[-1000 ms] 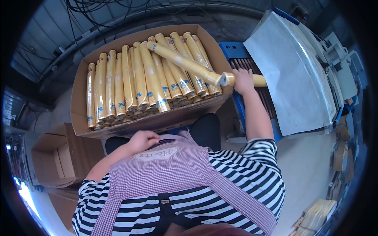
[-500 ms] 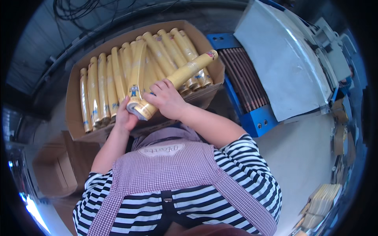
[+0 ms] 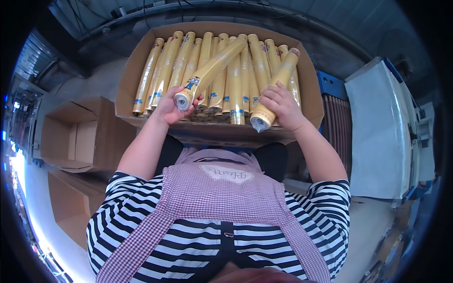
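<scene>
My left hand [image 3: 173,106] is closed around the near end of a yellow plastic-wrapped roll [image 3: 212,67], which slants up to the right over other rolls. A second yellow roll [image 3: 282,75] is gripped by my right hand [image 3: 283,104], its crumpled clear film end pointing toward me. Both rolls lie above the large open cardboard box [image 3: 127,85], apart at their near ends. Beneath them, several similar yellow rolls [image 3: 165,70] fill the box side by side, lengthwise away from me. Parts of those rolls are hidden by the held ones.
Left of the full box stand another open cardboard box [image 3: 61,137] and a further carton [image 3: 71,193] nearer to me. On the right is a blue-framed roller conveyor [image 3: 336,118] beside a machine with a pale cover [image 3: 377,137].
My hands have moved apart, so the two rolls that met at their near ends are now separated. My right hand and its roll went right. The view has turned toward the right.
</scene>
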Demonstrator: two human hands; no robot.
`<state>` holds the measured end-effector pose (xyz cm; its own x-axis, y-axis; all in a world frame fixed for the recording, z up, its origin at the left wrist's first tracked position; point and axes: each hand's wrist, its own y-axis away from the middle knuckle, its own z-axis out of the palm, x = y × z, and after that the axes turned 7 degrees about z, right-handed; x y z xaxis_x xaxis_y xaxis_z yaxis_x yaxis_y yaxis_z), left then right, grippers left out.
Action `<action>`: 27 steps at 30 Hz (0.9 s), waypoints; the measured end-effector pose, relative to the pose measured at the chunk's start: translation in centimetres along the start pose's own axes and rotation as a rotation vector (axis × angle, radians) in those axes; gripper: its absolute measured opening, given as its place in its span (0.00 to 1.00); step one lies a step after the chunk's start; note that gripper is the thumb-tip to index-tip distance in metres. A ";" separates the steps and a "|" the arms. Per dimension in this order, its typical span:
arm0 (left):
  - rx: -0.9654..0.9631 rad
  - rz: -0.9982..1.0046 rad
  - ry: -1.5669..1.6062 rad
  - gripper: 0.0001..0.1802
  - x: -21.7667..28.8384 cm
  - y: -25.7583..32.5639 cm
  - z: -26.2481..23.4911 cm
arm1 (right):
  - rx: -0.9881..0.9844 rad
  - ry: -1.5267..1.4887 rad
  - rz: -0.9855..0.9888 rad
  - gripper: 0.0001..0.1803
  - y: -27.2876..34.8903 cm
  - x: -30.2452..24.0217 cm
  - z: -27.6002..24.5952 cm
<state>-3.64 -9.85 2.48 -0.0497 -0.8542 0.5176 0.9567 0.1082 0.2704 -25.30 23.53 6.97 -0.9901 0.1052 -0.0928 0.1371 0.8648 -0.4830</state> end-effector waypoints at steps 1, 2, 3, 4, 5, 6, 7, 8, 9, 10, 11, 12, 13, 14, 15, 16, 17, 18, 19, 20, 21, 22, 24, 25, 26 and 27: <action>-0.010 0.017 -0.011 0.33 -0.7 -0.3 0.4 | -0.013 0.016 -0.038 0.21 -0.4 0.2 0.0; -0.044 0.002 0.032 0.33 -1.8 -0.7 0.5 | -0.027 0.032 -0.076 0.21 -0.7 0.5 -0.1; -0.071 0.016 0.048 0.33 -2.7 -0.9 0.6 | -0.042 0.046 -0.089 0.19 -1.2 0.8 -0.2; -0.096 0.022 0.060 0.33 -3.6 -1.3 0.6 | -0.044 0.082 -0.062 0.19 -1.5 1.6 0.2; -0.139 0.049 0.046 0.32 -4.4 -1.9 0.4 | -0.046 0.119 -0.036 0.18 -1.7 2.9 0.9; -0.166 0.068 0.038 0.31 -4.9 -1.9 1.2 | -0.045 0.150 -0.003 0.18 -1.7 4.2 1.9; -0.151 0.068 0.056 0.31 -5.5 -2.0 2.0 | -0.039 0.219 0.035 0.22 -1.2 5.6 2.6; -0.137 0.068 0.074 0.30 -5.8 -2.0 2.6 | -0.103 0.211 0.236 0.25 -0.5 6.5 3.6; -0.132 0.088 0.052 0.32 -5.9 -2.2 2.9 | -0.166 0.202 0.432 0.27 0.3 7.6 4.8; -0.126 0.098 0.035 0.33 -6.2 -2.3 3.1 | -0.234 0.191 0.637 0.29 1.5 8.5 6.1; -0.122 0.104 0.016 0.34 -6.6 -2.4 3.3 | -0.445 0.121 0.715 0.30 2.9 9.6 7.4; -0.122 0.112 -0.019 0.32 -6.6 -2.1 3.2 | -0.656 0.034 0.771 0.32 2.6 9.3 8.2; -0.123 0.118 -0.054 0.30 -6.8 -1.9 3.2 | -0.500 -0.120 0.828 0.30 3.1 8.0 9.3; -0.124 0.122 -0.089 0.29 -7.0 -1.8 3.2 | -0.488 -0.316 1.050 0.28 3.2 7.5 9.9; -0.119 0.158 -0.105 0.28 -7.4 -1.7 3.2 | -0.431 -0.440 1.132 0.28 3.8 7.4 11.0; -0.095 0.150 -0.121 0.27 -7.6 -1.7 3.1 | -0.325 -0.505 1.143 0.27 4.8 7.2 12.0; -0.082 0.145 -0.094 0.27 -7.6 -1.8 3.1 | -0.218 -0.566 1.140 0.27 5.6 7.2 13.0; -0.055 0.144 -0.064 0.27 -7.8 -1.6 3.0 | -0.146 -0.713 1.209 0.26 5.7 6.8 13.3; -0.078 0.128 -0.049 0.27 -7.9 -1.8 3.4 | -0.101 -0.693 1.191 0.25 7.5 7.9 14.6; -0.108 0.121 -0.042 0.27 -7.7 -2.0 4.1 | -0.045 -0.673 1.162 0.24 9.2 9.2 15.5; -0.102 0.099 -0.027 0.28 -7.5 -1.9 4.2 | -0.033 -0.724 1.202 0.23 9.2 9.0 15.4; -0.095 0.098 -0.024 0.28 -7.5 -2.0 4.3 | -0.020 -0.774 1.243 0.23 9.2 9.0 15.2; -0.082 0.096 -0.014 0.28 -7.7 -1.9 4.6 | 0.025 -0.881 1.316 0.23 9.2 7.9 14.8; -0.138 0.110 -0.044 0.28 -7.5 -1.5 5.2 | 0.060 -0.932 1.343 0.22 8.1 7.1 14.3; -0.148 0.140 -0.114 0.29 -7.7 -1.5 5.4 | 0.096 -0.983 1.369 0.22 7.0 6.2 13.9; -0.148 0.182 -0.184 0.31 -7.9 -1.2 5.3 | 0.104 -1.166 1.351 0.24 4.7 4.0 12.4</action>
<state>-5.98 -0.50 2.39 0.0880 -0.7196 0.6887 0.9854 0.1641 0.0455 -28.26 21.91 -6.43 0.3242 0.2369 -0.9159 0.8019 0.4448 0.3989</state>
